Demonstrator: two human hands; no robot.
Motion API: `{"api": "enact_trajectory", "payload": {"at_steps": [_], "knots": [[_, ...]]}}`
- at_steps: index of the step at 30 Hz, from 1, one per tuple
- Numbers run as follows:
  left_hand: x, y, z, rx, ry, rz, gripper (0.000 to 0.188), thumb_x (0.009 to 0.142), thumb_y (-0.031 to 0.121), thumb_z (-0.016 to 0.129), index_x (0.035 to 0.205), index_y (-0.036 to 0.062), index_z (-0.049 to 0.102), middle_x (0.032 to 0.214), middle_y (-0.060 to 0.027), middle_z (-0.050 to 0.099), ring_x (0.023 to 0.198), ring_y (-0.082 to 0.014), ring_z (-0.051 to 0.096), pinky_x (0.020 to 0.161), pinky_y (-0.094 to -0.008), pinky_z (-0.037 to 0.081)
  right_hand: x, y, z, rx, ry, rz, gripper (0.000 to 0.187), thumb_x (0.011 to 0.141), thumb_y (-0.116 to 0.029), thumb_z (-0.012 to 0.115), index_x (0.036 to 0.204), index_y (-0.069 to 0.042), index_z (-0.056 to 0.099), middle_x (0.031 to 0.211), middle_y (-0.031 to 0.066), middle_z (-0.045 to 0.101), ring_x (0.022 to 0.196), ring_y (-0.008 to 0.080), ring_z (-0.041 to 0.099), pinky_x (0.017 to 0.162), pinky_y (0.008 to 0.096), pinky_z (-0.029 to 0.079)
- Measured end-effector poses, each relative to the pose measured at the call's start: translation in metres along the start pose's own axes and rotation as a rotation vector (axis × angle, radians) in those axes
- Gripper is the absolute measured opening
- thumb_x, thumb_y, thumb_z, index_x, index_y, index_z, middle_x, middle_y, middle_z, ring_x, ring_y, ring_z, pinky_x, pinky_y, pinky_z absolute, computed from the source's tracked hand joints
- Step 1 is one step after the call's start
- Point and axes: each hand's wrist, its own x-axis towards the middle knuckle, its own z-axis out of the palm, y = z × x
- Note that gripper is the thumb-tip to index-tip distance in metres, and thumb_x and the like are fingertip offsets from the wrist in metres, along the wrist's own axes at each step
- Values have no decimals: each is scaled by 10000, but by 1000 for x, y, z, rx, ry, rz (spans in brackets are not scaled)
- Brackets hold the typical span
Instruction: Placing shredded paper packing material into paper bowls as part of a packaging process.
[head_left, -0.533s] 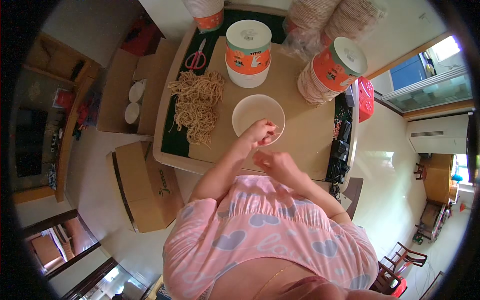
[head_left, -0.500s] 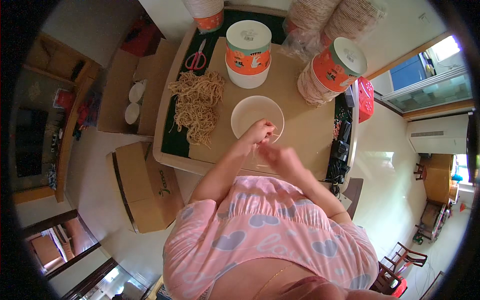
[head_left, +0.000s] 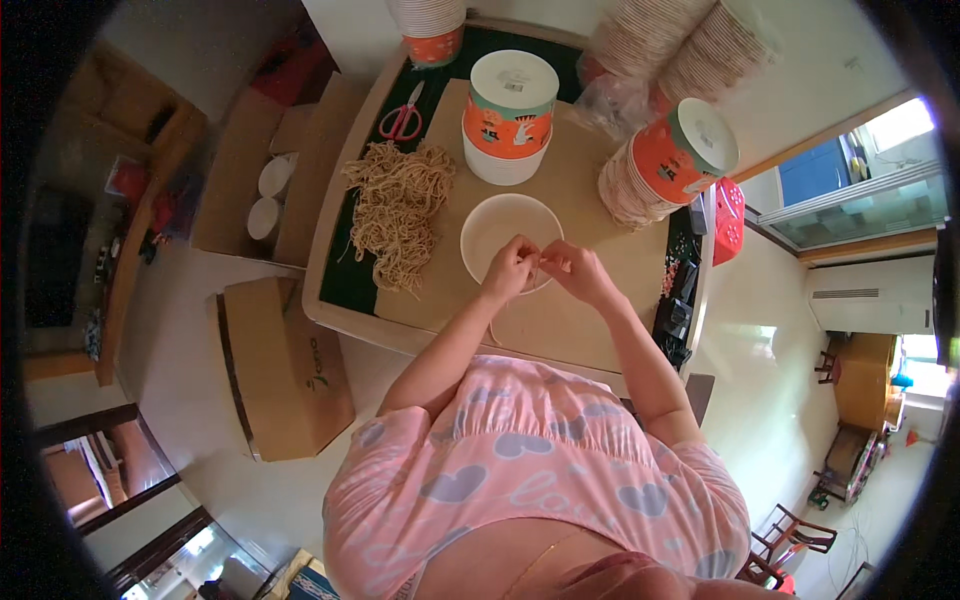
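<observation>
Head view: at the left of the surface (head_left: 636, 340) lies a loose heap of string (head_left: 400, 215), with scissors (head_left: 404, 120) just beyond it; leaving that heap alone while the fingers work should avoid fresh tangles. Next, the left hand (head_left: 514, 268) is curled in, thumb and finger pinched together over the near rim of a white bowl (head_left: 495, 228). The fingertips are small here, but they appear to grip a thin strand (head_left: 493, 331), whose loose tail hangs toward the person. A steady pinch here would best serve as the anchor, with that tail kept clear of the wrist. Touching or nearly so, the right hand (head_left: 578, 272) is also closed to a pinch, seemingly on the same strand; small, even pulls from it should suit best. Farther right, a stack of tubs (head_left: 665, 165) stands well apart, leaving the elbow room.
</observation>
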Motion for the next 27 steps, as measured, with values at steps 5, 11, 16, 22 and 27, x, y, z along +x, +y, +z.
{"api": "enact_trajectory", "payload": {"at_steps": [5,11,16,22,27], "knots": [[3,4,2,20,4,11,49,864,54,569,865,36,524,736,-15,551,578,-77,508,492,-215,410,-1,3,11,67,49,27,121,785,-128,644,866,-39,631,763,108,631,648,217,603,598,326,473],[3,0,0,115,24,62,68,845,75,609,875,31,567,746,-23,593,586,-78,525,501,-226,419,-3,5,24,-55,329,-43,90,775,-113,648,809,-33,627,708,85,597,596,156,542,572,287,448],[2,5,-4,394,-48,16,115,811,134,672,837,24,651,672,-16,608,585,-69,521,522,-248,417,-4,9,26,246,257,149,79,790,-94,653,837,-35,626,712,7,584,625,64,496,559,213,399],[3,26,1,292,-50,-67,142,770,131,679,798,-2,636,691,-59,638,627,-121,581,597,-267,468,4,25,11,547,442,170,58,836,-56,620,864,-8,606,750,17,605,674,88,538,613,226,436],[7,6,-3,245,-34,-18,101,789,108,660,785,13,625,677,-20,604,612,-85,539,559,-242,435,8,20,-15,488,179,83,199,827,-58,634,1023,-40,602,832,-4,592,727,70,525,648,228,436]]}}
